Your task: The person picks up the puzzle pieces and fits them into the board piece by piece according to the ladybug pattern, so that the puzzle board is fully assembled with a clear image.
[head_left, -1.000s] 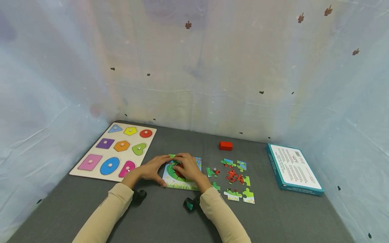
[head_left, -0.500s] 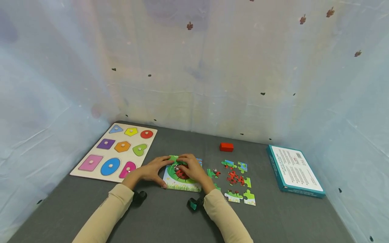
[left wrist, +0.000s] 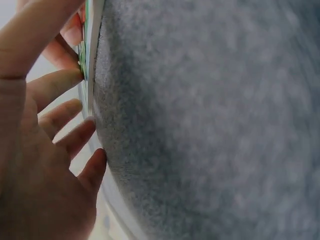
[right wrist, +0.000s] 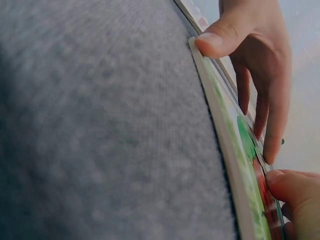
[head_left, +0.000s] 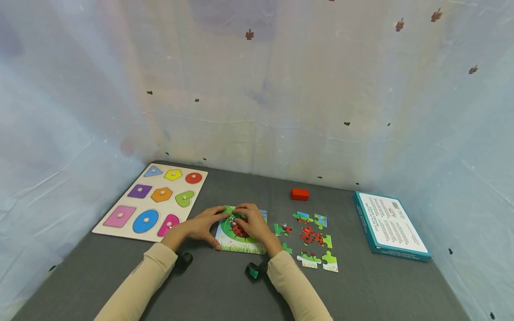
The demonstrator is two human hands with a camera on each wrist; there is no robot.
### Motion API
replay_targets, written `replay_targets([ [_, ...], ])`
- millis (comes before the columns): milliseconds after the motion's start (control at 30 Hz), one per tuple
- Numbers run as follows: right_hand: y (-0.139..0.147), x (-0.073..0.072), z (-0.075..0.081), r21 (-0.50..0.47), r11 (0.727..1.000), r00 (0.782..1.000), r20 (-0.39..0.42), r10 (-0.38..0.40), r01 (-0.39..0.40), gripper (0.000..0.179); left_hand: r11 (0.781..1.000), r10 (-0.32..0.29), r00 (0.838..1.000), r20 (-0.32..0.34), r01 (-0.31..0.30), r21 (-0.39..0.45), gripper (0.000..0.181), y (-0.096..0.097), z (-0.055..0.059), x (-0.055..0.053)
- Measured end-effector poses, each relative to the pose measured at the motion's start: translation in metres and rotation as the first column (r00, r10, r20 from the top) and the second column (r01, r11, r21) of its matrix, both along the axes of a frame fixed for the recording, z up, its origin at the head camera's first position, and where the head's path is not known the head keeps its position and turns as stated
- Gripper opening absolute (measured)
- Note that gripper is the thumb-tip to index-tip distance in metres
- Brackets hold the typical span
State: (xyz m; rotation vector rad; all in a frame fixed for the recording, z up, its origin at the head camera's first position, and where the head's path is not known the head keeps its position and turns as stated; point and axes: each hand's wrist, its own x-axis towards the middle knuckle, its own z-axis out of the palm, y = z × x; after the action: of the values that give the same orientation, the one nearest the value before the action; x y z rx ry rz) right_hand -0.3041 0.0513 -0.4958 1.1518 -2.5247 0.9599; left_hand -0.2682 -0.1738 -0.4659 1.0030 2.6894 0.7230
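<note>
A flat puzzle board [head_left: 233, 246] with a ladybug on a green leaf lies on the grey table between both hands. My left hand [head_left: 204, 225] spreads over its left side, thumb at the near left corner and fingertips at the far edge. From the right, my right hand [head_left: 252, 223] reaches over the board, its thumb and fingers bent around a green jigsaw piece [head_left: 242, 216] that they mostly hide. In the right wrist view, the right thumb [right wrist: 282, 185] presses near the left fingertips, close on the picture.
Several loose jigsaw pieces [head_left: 308, 234] lie right of the board. A shape board [head_left: 120, 232] with knobbed pieces is at the left. A red block [head_left: 299, 194] sits behind, and a teal box [head_left: 395, 223] lies at the far right. Fabric walls enclose the table.
The right hand shifted slightly right, and the ladybug's head, earlier covered, now shows. A green part at the board's far left has come into view. The left hand has barely moved.
</note>
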Motion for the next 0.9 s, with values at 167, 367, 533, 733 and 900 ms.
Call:
replay_targets([
  [167, -0.001, 0.0, 0.0, 0.0, 1.0, 1.0, -0.009, -0.012, 0.012, 0.025, 0.999, -0.028, 1.0, -0.002, 0.028, -0.044, 0.1, 0.005, 0.007, 0.0],
  [367, -0.001, 0.0, 0.001, -0.011, 1.0, 1.0, 0.001, -0.014, 0.014, 0.025, 0.998, -0.031, 0.995, 0.098, 0.036, -0.042, 0.1, 0.008, 0.009, -0.002],
  [533, 0.007, 0.003, 0.007, -0.034, 0.999, 0.994, 0.105, 0.033, -0.029, 0.032, 0.998, -0.031, 0.991, 0.129, 0.039, -0.055, 0.101, 0.009, 0.01, -0.004],
  [733, 0.033, 0.001, 0.02, -0.132, 0.99, 0.99, 0.127, 0.058, -0.041, 0.04, 0.998, -0.018, 0.987, 0.157, 0.028, -0.06, 0.101, 0.011, 0.011, -0.006],
  [900, 0.07, 0.0, 0.031, -0.169, 0.985, 0.992, 0.115, 0.043, -0.023, 0.04, 0.998, -0.016, 0.985, 0.173, 0.026, -0.055, 0.1, 0.01, 0.009, -0.008],
])
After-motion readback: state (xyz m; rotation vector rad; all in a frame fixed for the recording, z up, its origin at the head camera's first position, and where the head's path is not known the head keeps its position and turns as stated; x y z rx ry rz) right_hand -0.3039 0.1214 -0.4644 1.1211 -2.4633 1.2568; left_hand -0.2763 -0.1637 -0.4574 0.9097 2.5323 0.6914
